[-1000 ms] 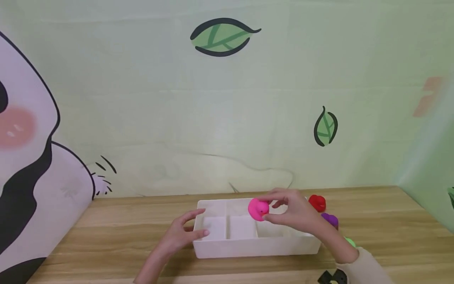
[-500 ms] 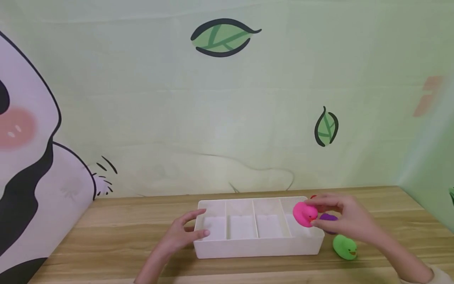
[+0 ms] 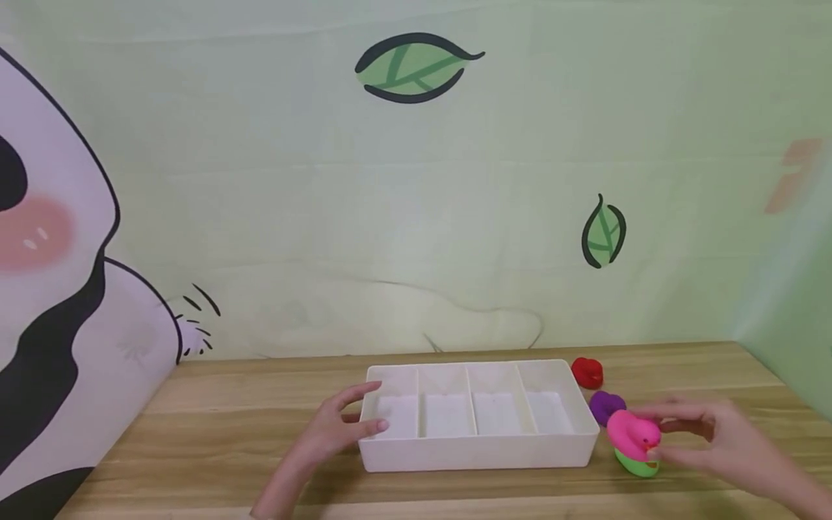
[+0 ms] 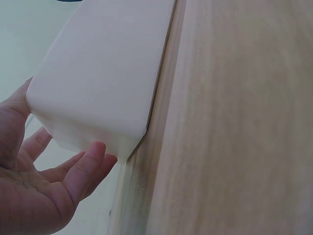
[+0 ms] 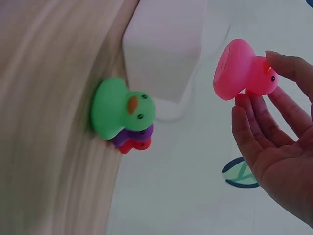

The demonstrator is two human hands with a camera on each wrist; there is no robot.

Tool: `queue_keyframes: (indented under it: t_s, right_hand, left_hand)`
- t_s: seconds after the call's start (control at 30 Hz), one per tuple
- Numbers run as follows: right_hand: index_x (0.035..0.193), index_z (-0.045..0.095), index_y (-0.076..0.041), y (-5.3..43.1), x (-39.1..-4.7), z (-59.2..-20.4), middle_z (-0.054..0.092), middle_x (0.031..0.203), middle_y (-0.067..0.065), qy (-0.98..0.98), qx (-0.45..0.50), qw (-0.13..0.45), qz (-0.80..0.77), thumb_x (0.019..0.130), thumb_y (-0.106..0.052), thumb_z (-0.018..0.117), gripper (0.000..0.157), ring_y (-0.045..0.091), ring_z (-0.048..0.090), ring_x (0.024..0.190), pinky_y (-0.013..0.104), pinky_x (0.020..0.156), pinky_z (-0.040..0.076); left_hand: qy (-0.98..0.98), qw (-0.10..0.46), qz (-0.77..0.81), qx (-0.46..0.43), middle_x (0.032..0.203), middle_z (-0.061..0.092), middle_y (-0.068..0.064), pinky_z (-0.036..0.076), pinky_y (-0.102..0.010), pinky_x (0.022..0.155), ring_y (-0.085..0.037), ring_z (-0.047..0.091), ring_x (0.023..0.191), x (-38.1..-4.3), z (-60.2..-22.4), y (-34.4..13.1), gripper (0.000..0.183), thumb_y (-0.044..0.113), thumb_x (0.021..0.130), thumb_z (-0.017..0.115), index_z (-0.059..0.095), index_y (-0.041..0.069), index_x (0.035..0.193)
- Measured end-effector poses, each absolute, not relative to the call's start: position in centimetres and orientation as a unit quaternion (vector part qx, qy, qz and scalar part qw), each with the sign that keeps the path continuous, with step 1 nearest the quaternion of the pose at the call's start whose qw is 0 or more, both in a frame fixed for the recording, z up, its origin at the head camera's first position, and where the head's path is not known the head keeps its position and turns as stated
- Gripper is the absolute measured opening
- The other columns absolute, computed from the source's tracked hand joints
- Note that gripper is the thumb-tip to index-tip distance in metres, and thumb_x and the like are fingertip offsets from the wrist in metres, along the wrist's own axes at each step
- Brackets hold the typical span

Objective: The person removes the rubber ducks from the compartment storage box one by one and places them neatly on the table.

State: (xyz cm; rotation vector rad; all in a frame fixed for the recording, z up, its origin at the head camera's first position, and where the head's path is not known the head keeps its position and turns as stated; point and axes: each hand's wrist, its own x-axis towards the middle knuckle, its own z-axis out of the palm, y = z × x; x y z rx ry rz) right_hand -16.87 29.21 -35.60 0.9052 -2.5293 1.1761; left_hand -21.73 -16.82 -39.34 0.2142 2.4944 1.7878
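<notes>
My right hand (image 3: pixel 728 440) pinches a pink rubber duck (image 3: pixel 632 435) between thumb and fingers, right of the white divided box (image 3: pixel 477 453). In the head view the pink duck partly covers a green duck (image 3: pixel 635 464); the right wrist view shows the held pink duck (image 5: pixel 239 71) raised apart from the green duck (image 5: pixel 110 110) on the table. My left hand (image 3: pixel 334 422) holds the left end of the box, thumb and a finger over its rim. In the left wrist view the left hand's fingertips (image 4: pixel 98 149) touch the end wall of the box (image 4: pixel 102 63).
A purple duck (image 3: pixel 607 406) and a red duck (image 3: pixel 588 373) sit on the wooden table (image 3: pixel 214 426) along the box's right end, behind the green one. Behind the table hangs a pale green backdrop (image 3: pixel 312 217) with leaves and a panda printed on it.
My right hand has carried the pink duck rightward from above the box's compartments to over the green duck. The left hand has stayed at the box's left end.
</notes>
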Motion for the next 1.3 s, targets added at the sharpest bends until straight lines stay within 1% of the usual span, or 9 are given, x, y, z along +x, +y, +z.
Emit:
queue_keyframes:
  t_s: [0.17,0.37,0.5,0.7,0.8,0.9,1.07,1.2,1.3]
  right_hand:
    - [0.112,0.064,-0.01,31.3,-16.2,-37.2,0.059,0.106,-0.021,-0.854,0.311,0.044,0.415,0.074,0.007,0.068,0.042,-0.003,0.058,0.089,0.014,0.069,0.05]
    - [0.113,0.063,-0.002,32.7,-15.8,-38.3,0.055,0.104,-0.03,-0.865,0.231,-0.104,0.433,0.082,-0.002,0.063,0.031,-0.011,0.051,0.09,0.018,0.068,0.049]
    - [0.114,0.061,0.0,33.1,-15.7,-38.6,0.058,0.105,-0.024,-0.856,0.215,-0.154,0.445,0.084,-0.003,0.061,0.03,-0.008,0.052,0.089,0.018,0.069,0.048]
    - [0.115,0.062,-0.003,33.1,-15.6,-39.3,0.062,0.106,-0.004,-0.858,0.2,-0.191,0.433,0.086,-0.01,0.06,0.03,-0.003,0.054,0.087,0.019,0.069,0.047]
    - [0.114,0.063,-0.007,33.3,-15.6,-39.8,0.062,0.105,-0.006,-0.864,0.204,-0.189,0.42,0.084,-0.013,0.063,0.031,-0.003,0.053,0.087,0.019,0.068,0.047]
    - [0.114,0.063,-0.005,33.7,-15.7,-40.2,0.063,0.105,-0.012,-0.866,0.219,-0.18,0.411,0.082,-0.012,0.066,0.032,-0.008,0.051,0.089,0.018,0.069,0.047]
    - [0.111,0.061,0.004,34.0,-15.9,-40.5,0.063,0.104,0.002,-0.861,0.215,-0.198,0.416,0.08,-0.011,0.069,0.036,-0.01,0.05,0.087,0.017,0.068,0.046]
    - [0.11,0.061,0.005,34.1,-16.1,-40.7,0.063,0.102,-0.007,-0.848,0.236,-0.207,0.428,0.079,-0.008,0.069,0.034,-0.007,0.052,0.086,0.017,0.069,0.047]
    - [0.109,0.063,0.001,34.1,-16.3,-40.7,0.062,0.1,-0.014,-0.833,0.253,-0.209,0.445,0.08,-0.006,0.068,0.031,-0.004,0.053,0.087,0.017,0.069,0.048]
  left_hand:
    - [0.811,0.031,0.58,0.067,0.137,0.037,-0.023,0.05,-0.047,0.08,-0.047,0.046,0.113,-21.7,-39.3,-16.7,0.063,0.018,0.072,0.077,0.051,0.011,0.129]
    - [0.808,0.029,0.585,0.068,0.137,0.039,-0.023,0.051,-0.046,0.079,-0.047,0.047,0.112,-21.7,-39.2,-16.7,0.062,0.016,0.073,0.077,0.051,0.01,0.129]
    - [0.808,0.027,0.584,0.07,0.136,0.039,-0.023,0.051,-0.046,0.079,-0.048,0.047,0.112,-21.8,-39.2,-16.8,0.062,0.016,0.072,0.077,0.051,0.01,0.129]
    - [0.81,0.035,0.581,0.073,0.138,0.038,-0.022,0.05,-0.047,0.081,-0.047,0.046,0.114,-21.9,-39.3,-16.9,0.063,0.022,0.072,0.077,0.051,0.012,0.129]
    - [0.811,0.038,0.579,0.073,0.138,0.037,-0.021,0.049,-0.047,0.081,-0.047,0.046,0.114,-21.9,-39.3,-16.9,0.064,0.024,0.072,0.078,0.051,0.013,0.129]
    - [0.811,0.039,0.58,0.073,0.138,0.038,-0.022,0.05,-0.047,0.081,-0.047,0.046,0.114,-21.9,-39.2,-16.8,0.064,0.024,0.072,0.078,0.051,0.013,0.129]
    - [0.81,0.041,0.58,0.072,0.138,0.037,-0.022,0.05,-0.047,0.08,-0.047,0.046,0.114,-21.8,-39.1,-16.7,0.065,0.024,0.072,0.078,0.05,0.012,0.129]
    - [0.81,0.04,0.581,0.068,0.138,0.037,-0.021,0.05,-0.047,0.08,-0.046,0.046,0.114,-21.8,-39.1,-16.7,0.064,0.023,0.072,0.078,0.05,0.013,0.129]
    - [0.813,0.04,0.578,0.063,0.139,0.037,-0.02,0.05,-0.047,0.08,-0.046,0.046,0.114,-21.7,-39.2,-16.7,0.064,0.023,0.072,0.078,0.051,0.015,0.129]
